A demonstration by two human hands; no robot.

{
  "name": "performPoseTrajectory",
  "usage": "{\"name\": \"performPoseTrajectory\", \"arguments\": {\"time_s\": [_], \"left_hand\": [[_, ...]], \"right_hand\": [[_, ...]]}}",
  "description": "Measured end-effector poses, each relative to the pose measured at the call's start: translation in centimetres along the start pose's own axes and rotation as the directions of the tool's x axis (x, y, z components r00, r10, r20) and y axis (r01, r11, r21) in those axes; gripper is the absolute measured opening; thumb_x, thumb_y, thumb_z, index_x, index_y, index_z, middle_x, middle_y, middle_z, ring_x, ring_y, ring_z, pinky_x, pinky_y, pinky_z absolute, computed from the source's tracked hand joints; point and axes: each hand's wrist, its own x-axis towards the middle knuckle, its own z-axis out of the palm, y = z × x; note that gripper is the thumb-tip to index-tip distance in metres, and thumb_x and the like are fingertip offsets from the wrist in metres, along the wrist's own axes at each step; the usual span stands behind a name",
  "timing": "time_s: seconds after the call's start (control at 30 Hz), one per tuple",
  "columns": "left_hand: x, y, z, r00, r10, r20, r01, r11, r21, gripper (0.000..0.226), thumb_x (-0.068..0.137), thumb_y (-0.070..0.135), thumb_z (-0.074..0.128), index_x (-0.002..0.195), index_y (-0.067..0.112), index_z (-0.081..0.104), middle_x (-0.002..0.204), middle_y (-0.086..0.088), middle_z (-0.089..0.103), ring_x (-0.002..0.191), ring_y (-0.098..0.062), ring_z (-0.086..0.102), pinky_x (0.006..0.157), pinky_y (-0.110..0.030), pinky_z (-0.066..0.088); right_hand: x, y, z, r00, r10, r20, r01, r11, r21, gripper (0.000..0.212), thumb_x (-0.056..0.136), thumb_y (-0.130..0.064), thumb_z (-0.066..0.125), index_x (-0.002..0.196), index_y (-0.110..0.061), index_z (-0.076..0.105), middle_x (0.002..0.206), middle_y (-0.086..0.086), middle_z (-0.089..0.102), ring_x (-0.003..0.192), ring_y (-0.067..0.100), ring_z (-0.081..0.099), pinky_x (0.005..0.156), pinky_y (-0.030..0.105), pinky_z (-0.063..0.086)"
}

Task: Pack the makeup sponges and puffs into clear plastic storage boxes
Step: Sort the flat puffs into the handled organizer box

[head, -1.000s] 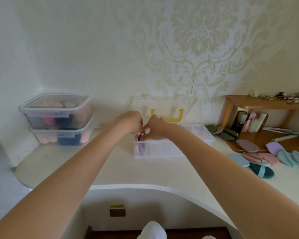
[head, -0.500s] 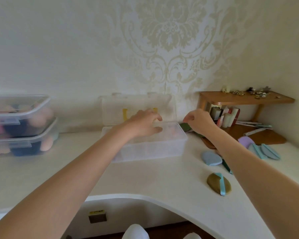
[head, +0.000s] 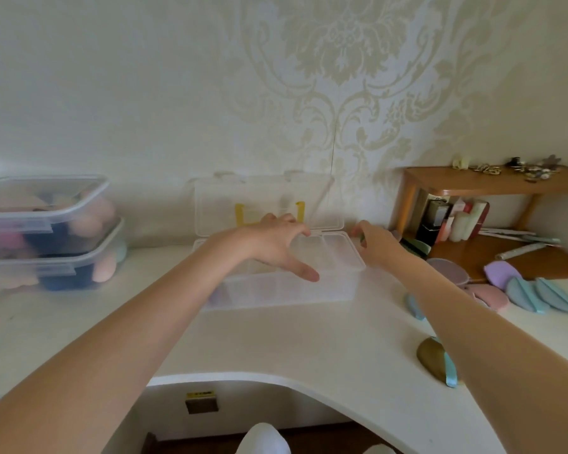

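Observation:
A clear compartment box [head: 286, 290] stands open on the white counter, its lid [head: 263, 198] with a yellow handle leaning against the wall. My left hand [head: 276, 244] is spread over the box, thumb at the front rim, holding nothing. At the box's right end, the fingers of my right hand [head: 376, 242] are pinched together, and a sliver of a dark green puff [head: 361, 239] shows at the fingertips. Loose puffs lie to the right: an olive one [head: 435, 357], a pink one [head: 489, 294], a purple one [head: 500, 273] and blue ones [head: 538, 294].
Two lidded clear boxes [head: 46, 204] filled with sponges are stacked at the left by the wall. A wooden shelf [head: 492, 181] at the right carries small trinkets on top and bottles beneath. The counter's curved front edge [head: 276, 376] runs below my arms.
My hands have parted from the box's left end. The left now spreads over the box; the right went to the puffs and is back at the box's right end. The view shifted.

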Motion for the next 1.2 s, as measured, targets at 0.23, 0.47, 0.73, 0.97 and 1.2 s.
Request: {"name": "performPoseTrajectory", "arguments": {"time_s": [0.23,0.47,0.73,0.97,1.2], "left_hand": [[0.3,0.4,0.3,0.999,0.017,-0.036,-0.018,0.999,-0.043,0.085,0.069,0.059,0.07,0.14,0.031,0.032,0.144,0.005,0.033,0.134,-0.023,0.025,0.109,-0.038,0.031],[2.1,3.5,0.9,0.996,0.049,-0.075,-0.056,0.994,-0.091,0.083,0.074,0.061,0.064,0.142,0.03,0.029,0.146,0.001,0.032,0.138,-0.023,0.025,0.111,-0.039,0.03],[-1.7,-2.3,-1.7,0.974,-0.08,-0.21,0.032,0.974,-0.224,0.021,0.088,0.016,0.054,0.104,0.015,0.067,0.097,0.001,0.059,0.1,-0.019,0.059,0.081,-0.023,0.042],[-3.3,-4.9,-0.8,0.986,-0.139,-0.097,0.121,0.978,-0.173,0.027,0.086,0.012,0.056,0.112,0.014,0.062,0.105,-0.003,0.061,0.108,-0.021,0.058,0.09,-0.028,0.045],[-3.5,-5.5,0.0,0.982,-0.132,-0.139,0.11,0.982,-0.153,0.02,0.082,0.009,0.059,0.101,0.012,0.067,0.097,-0.004,0.061,0.106,-0.024,0.06,0.079,-0.03,0.046]], "right_hand": [[-1.2,-0.6,-3.9,0.947,0.046,-0.317,-0.049,0.999,0.0,0.027,0.089,-0.026,0.055,0.09,-0.001,0.064,0.086,0.013,0.068,0.08,0.029,0.064,0.071,0.037,0.052],[-3.4,-3.5,-8.2,0.846,0.037,-0.532,0.15,0.941,0.304,0.021,0.087,-0.022,0.058,0.094,-0.003,0.064,0.076,0.005,0.066,0.071,0.015,0.057,0.072,0.032,0.05],[-5.3,-8.8,-4.7,0.911,-0.125,-0.393,0.281,0.886,0.368,0.005,0.078,-0.012,0.058,0.082,-0.012,0.057,0.043,-0.011,0.06,0.056,0.003,0.059,0.058,0.015,0.046],[-6.2,-12.9,-0.9,0.929,-0.296,-0.222,0.313,0.949,0.047,0.011,0.081,-0.016,0.055,0.091,-0.014,0.059,0.09,0.006,0.071,0.087,0.025,0.064,0.07,0.031,0.049],[-6.3,-13.0,1.1,0.933,-0.359,-0.025,0.357,0.932,-0.058,0.023,0.089,-0.008,0.048,0.098,-0.007,0.069,0.104,0.011,0.069,0.097,0.029,0.063,0.082,0.034,0.053]]}}
